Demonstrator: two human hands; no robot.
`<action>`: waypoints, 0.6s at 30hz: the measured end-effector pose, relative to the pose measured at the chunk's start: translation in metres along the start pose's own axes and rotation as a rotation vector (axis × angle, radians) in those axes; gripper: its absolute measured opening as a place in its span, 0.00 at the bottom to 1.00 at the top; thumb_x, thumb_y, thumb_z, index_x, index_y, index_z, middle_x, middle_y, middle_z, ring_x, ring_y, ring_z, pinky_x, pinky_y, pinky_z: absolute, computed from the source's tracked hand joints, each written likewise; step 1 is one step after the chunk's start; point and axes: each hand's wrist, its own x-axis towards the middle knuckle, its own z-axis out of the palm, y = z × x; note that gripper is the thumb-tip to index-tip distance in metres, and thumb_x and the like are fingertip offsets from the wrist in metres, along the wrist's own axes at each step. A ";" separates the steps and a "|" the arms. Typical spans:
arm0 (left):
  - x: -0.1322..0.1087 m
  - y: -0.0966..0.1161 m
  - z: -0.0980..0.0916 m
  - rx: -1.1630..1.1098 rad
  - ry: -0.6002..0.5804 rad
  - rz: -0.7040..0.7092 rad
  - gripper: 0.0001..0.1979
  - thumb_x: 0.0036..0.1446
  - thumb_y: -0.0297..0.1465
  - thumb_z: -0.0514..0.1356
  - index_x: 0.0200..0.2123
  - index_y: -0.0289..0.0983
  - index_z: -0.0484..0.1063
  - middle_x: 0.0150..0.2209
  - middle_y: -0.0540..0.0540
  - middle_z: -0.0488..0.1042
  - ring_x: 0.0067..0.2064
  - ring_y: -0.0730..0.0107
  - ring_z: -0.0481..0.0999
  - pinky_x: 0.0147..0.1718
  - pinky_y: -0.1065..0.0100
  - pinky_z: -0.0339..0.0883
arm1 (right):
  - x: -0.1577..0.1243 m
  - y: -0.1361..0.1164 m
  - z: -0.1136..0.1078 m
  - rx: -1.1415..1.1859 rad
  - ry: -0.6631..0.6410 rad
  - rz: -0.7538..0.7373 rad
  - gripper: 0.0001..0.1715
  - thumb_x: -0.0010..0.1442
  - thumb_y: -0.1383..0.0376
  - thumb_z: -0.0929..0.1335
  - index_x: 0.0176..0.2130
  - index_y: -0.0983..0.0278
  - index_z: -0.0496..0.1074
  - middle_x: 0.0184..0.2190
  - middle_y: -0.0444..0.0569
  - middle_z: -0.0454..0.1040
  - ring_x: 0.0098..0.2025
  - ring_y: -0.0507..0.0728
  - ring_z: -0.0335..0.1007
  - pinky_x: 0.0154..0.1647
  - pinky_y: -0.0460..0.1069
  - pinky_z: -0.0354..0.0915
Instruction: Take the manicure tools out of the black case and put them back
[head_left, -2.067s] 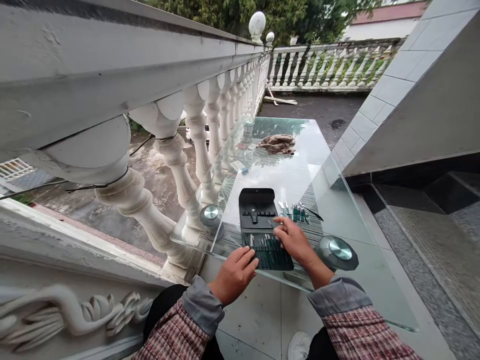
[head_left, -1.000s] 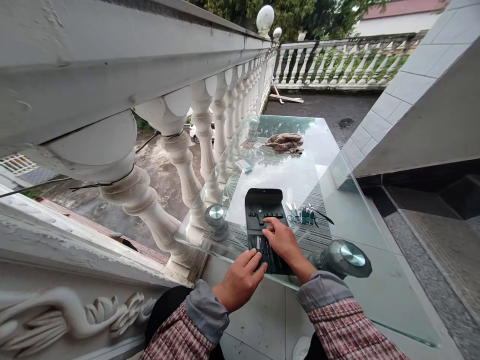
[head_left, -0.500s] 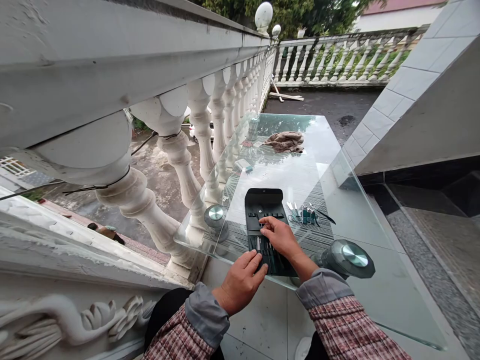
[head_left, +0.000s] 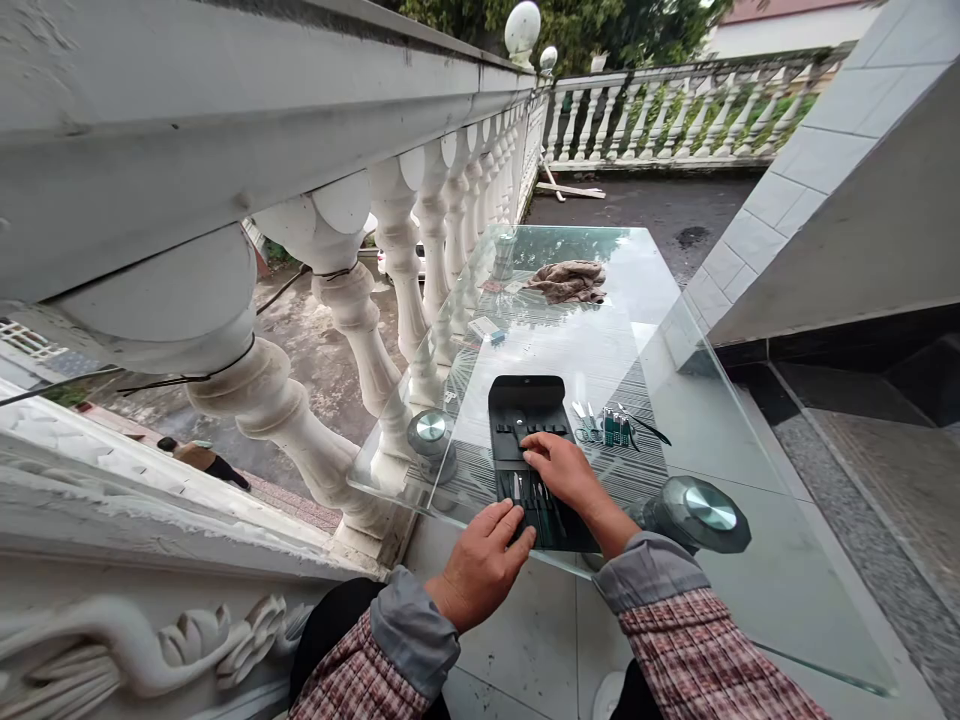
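Note:
A black case (head_left: 527, 395) lies unfolded on the glass table, with several slim metal tools in its lower half. My left hand (head_left: 482, 562) rests on the case's lower left edge, its fingers spread and holding nothing I can see. Over the middle of the case is my right hand (head_left: 564, 474), thumb and fingertips drawn together at the strap loops; whatever they hold is too small to make out. Just right of the case lie small scissors (head_left: 589, 434), green nail clippers (head_left: 616, 428) and a dark-handled tool (head_left: 651, 427).
A crumpled brown cloth (head_left: 568, 282) and a small white and blue packet (head_left: 487, 330) lie farther back on the glass table (head_left: 780, 590). White balusters (head_left: 360, 320) run along the left. A person (head_left: 202, 460) is below, beyond them.
The fingers of my right hand have shifted slightly at the loops. My left hand stays in place. The person below has come further into view.

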 end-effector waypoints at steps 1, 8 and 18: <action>0.000 0.000 -0.001 -0.005 0.002 0.000 0.10 0.59 0.23 0.52 0.43 0.32 0.70 0.46 0.36 0.71 0.53 0.56 0.68 0.48 0.55 0.69 | 0.000 0.001 0.000 0.014 0.009 0.004 0.14 0.52 0.67 0.63 0.39 0.62 0.71 0.29 0.43 0.73 0.33 0.53 0.69 0.37 0.48 0.60; 0.002 0.001 -0.002 -0.016 0.004 0.003 0.11 0.59 0.22 0.52 0.43 0.32 0.70 0.46 0.35 0.71 0.54 0.57 0.67 0.49 0.55 0.68 | -0.001 -0.003 0.002 -0.078 0.028 0.012 0.17 0.53 0.68 0.62 0.44 0.61 0.68 0.25 0.41 0.71 0.30 0.52 0.67 0.33 0.47 0.57; 0.001 0.000 -0.001 -0.020 -0.016 -0.001 0.11 0.59 0.23 0.52 0.44 0.32 0.70 0.47 0.35 0.71 0.54 0.57 0.67 0.49 0.55 0.68 | 0.000 -0.017 0.005 -0.282 0.044 0.024 0.16 0.52 0.69 0.64 0.43 0.61 0.69 0.26 0.44 0.73 0.31 0.54 0.68 0.31 0.47 0.54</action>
